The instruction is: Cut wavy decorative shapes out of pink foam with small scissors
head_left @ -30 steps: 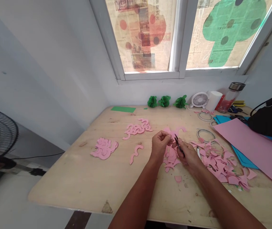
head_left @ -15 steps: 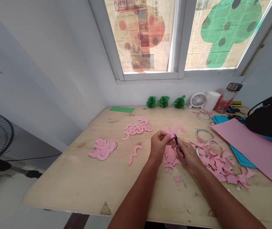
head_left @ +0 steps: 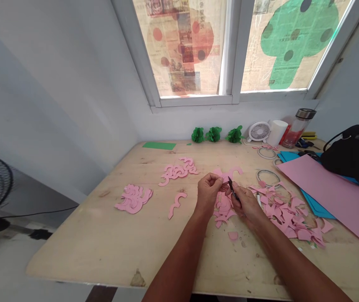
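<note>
**Pink paper (head_left: 225,179) at the scissors (head_left: 230,185)**

The pink paper is located over the table (head_left: 104,247), between the two hands; the left hand (head_left: 210,191) pinches it between thumb and fingertips; the right hand (head_left: 248,204) has its fingers closed around the handles of the scissors, blades at the paper; the blade gap cannot be told; a heap of scraps (head_left: 292,216) lies beside the right hand; a curved strip (head_left: 175,204) lies left of the left hand; green ornaments (head_left: 214,134) stand near the wall (head_left: 173,121).
</note>
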`<state>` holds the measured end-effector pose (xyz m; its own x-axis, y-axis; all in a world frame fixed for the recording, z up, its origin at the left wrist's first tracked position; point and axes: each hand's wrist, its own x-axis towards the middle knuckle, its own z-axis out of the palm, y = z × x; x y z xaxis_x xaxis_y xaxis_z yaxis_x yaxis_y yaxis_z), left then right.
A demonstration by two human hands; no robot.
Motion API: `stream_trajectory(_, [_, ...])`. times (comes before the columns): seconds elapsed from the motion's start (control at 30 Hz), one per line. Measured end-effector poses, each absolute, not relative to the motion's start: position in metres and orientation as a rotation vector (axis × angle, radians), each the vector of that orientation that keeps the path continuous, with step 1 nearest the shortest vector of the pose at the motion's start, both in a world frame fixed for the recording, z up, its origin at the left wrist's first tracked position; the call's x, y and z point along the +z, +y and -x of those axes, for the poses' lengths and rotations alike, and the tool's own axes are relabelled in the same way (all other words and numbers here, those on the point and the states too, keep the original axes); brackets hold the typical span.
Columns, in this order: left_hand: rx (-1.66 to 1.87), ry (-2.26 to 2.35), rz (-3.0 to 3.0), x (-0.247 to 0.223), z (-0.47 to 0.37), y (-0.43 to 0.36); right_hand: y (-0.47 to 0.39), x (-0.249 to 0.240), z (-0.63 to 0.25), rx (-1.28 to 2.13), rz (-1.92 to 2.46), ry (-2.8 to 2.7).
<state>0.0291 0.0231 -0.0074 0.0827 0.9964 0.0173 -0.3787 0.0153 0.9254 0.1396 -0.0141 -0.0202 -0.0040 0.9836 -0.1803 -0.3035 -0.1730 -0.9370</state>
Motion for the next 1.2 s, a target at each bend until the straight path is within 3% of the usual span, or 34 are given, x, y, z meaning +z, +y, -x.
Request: stream_trajectory(1.2, [1.273,0.883,-0.943,-0.0062,-0.0281,0.0216,-0.015,-0.0189,-0.1397,1.455,1.116,-0.858])
